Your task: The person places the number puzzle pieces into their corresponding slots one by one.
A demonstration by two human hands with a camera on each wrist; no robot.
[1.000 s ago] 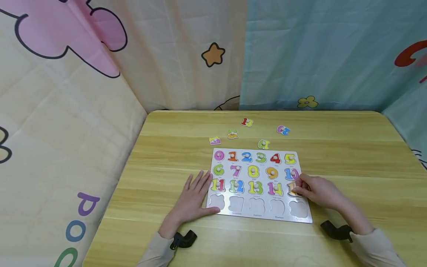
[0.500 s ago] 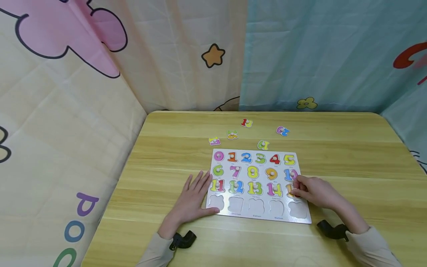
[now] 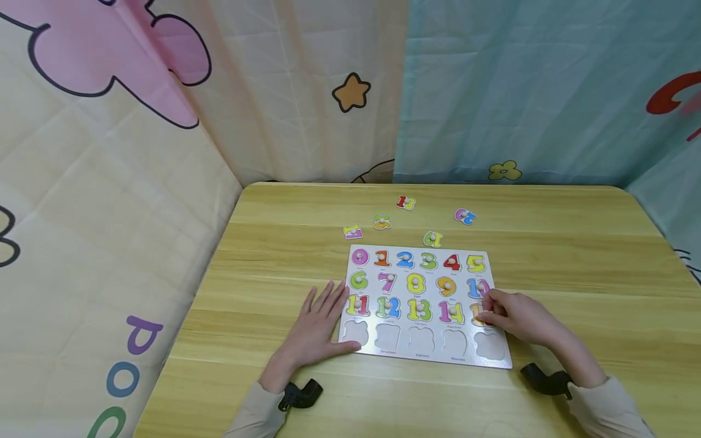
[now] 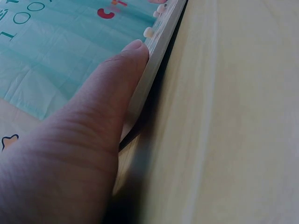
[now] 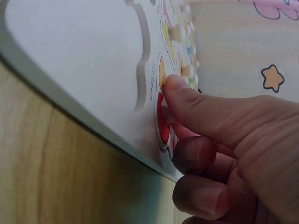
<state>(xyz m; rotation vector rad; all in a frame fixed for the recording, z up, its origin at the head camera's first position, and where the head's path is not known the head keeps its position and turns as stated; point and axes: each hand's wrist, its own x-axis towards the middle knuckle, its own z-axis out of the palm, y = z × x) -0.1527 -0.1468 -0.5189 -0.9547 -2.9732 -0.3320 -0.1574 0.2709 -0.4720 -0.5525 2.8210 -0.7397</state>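
Observation:
A white number puzzle board (image 3: 438, 359) lies on the table with knobbed pieces in its upper rows. At its right side my right hand (image 3: 523, 316) pinches the orange and red number 15 piece (image 5: 162, 119) between thumb and forefinger, over the spot labelled "Fifteen". The fingers partly cover that piece, and whether it lies fully flat is hard to tell. My left hand (image 3: 314, 328) rests spread along the board's left edge, its thumb (image 4: 126, 65) on the lower left corner. Along the bottom row are several bare recesses, such as the left one (image 3: 356, 333).
Beyond the board lie several loose number pieces: a red and yellow one (image 3: 406, 202), a purple and blue one (image 3: 465, 216), a green and yellow one (image 3: 432, 238), a green and orange one (image 3: 382, 222) and a yellow and pink one (image 3: 353, 232). Printed curtains (image 3: 306, 121) surround the table.
My right wrist has shifted slightly left, with thumb and forefinger still on the number 15 piece. The left hand and the loose pieces stay where they were.

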